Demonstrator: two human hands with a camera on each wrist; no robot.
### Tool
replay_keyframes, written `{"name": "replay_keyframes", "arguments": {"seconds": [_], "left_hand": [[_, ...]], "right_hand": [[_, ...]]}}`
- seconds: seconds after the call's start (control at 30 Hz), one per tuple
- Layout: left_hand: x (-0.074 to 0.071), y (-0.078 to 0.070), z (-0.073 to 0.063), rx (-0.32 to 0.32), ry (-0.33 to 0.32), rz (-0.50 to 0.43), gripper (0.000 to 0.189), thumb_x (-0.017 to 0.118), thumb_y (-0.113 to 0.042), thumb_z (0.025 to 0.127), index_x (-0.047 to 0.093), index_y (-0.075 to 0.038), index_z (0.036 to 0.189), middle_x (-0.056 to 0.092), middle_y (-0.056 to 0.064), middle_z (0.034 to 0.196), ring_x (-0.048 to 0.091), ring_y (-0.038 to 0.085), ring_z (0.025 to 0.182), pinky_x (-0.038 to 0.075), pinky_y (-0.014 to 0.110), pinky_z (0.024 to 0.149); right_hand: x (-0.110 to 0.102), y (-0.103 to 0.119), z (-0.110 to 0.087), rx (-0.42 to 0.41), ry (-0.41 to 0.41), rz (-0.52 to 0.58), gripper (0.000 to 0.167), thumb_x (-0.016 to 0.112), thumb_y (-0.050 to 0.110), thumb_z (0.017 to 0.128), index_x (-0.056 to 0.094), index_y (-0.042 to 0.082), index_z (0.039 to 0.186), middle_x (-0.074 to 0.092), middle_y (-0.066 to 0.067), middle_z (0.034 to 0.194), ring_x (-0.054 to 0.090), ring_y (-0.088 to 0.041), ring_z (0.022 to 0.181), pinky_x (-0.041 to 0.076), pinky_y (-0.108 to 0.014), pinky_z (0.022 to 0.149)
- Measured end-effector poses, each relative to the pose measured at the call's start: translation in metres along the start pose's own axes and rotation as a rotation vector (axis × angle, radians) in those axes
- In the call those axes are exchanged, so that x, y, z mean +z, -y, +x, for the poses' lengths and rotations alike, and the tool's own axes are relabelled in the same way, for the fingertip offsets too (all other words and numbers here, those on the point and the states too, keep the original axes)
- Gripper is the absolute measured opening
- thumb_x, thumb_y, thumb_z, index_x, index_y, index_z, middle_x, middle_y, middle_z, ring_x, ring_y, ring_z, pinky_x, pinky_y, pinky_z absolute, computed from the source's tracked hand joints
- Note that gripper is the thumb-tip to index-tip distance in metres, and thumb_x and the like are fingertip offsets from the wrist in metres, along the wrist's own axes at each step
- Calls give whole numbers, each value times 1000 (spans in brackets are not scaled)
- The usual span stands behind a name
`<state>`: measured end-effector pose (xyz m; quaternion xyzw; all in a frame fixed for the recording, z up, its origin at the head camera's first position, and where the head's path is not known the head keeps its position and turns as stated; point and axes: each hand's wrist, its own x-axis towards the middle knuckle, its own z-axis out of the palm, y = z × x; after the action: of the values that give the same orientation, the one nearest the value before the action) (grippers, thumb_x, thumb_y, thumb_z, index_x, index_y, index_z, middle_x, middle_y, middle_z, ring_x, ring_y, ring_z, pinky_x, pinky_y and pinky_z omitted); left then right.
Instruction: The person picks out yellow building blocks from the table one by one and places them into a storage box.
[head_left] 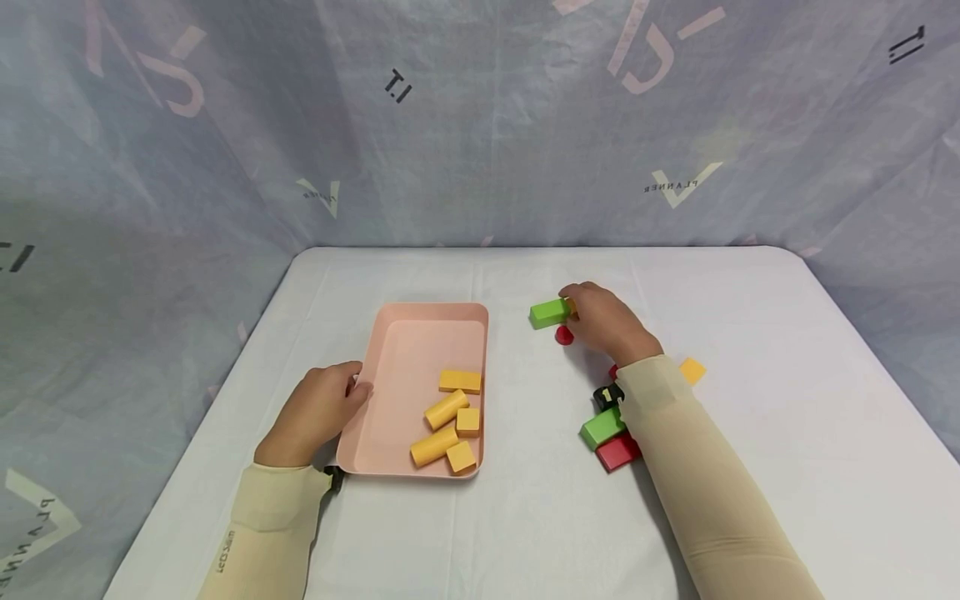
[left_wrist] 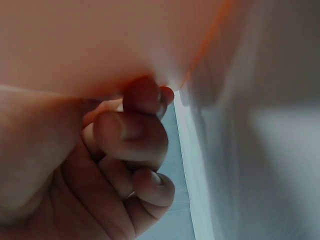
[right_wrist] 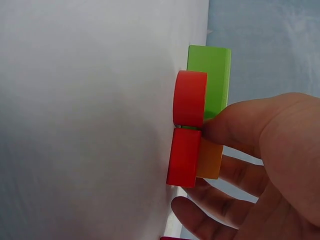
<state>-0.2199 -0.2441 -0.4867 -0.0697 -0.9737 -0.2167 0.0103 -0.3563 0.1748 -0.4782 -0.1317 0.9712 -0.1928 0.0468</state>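
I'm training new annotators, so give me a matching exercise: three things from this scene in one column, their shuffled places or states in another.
Things
1. Pink rectangular tray
2. Two yellow cylindrical blocks
3. Right hand

Places or states
A. Pinching a yellow-orange flat-sided block
B. Gripped at its edge by the left hand
C. Lying inside the tray

Pairs: 1-B; 2-C; 3-A

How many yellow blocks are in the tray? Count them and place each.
5: a flat block farthest back; a cylinder, a square block on its right; a nearer cylinder, another square block on its right.
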Motion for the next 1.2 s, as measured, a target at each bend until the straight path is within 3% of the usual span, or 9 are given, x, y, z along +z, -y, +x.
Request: {"name": "replay_keyframes", "arguments": {"seconds": [0.3, 0.8, 1.2], "left_hand": [[1, 2, -1, -2, -2, 1, 16, 61, -14, 100, 60, -12, 84, 47, 1, 61, 43, 15, 52, 34, 30, 51], [-1, 2, 1, 7, 3, 4, 18, 61, -14, 100, 59, -12, 82, 48, 1, 61, 44, 14, 53, 35, 30, 51], [0, 0, -2, 7, 4, -8, 18, 61, -14, 101, 60, -12, 84, 47, 1, 61, 44, 14, 52, 35, 29, 51]], "right_hand": [[-1, 0, 0, -21, -15, -23, 49, 67, 7, 95, 56, 5, 143, 60, -16, 136, 58, -31, 119, 45, -51, 110], [-8, 0, -4, 39, -26, 28, 53, 68, 11, 95, 53, 9, 146, 61, -14, 132, 57, -30, 112, 48, -53, 106], [-18, 4, -7, 11, -43, 18, 47, 61, 10, 96, 57, 6, 143, 60, -16, 133, 57, -32, 112, 47, -55, 107]]}}
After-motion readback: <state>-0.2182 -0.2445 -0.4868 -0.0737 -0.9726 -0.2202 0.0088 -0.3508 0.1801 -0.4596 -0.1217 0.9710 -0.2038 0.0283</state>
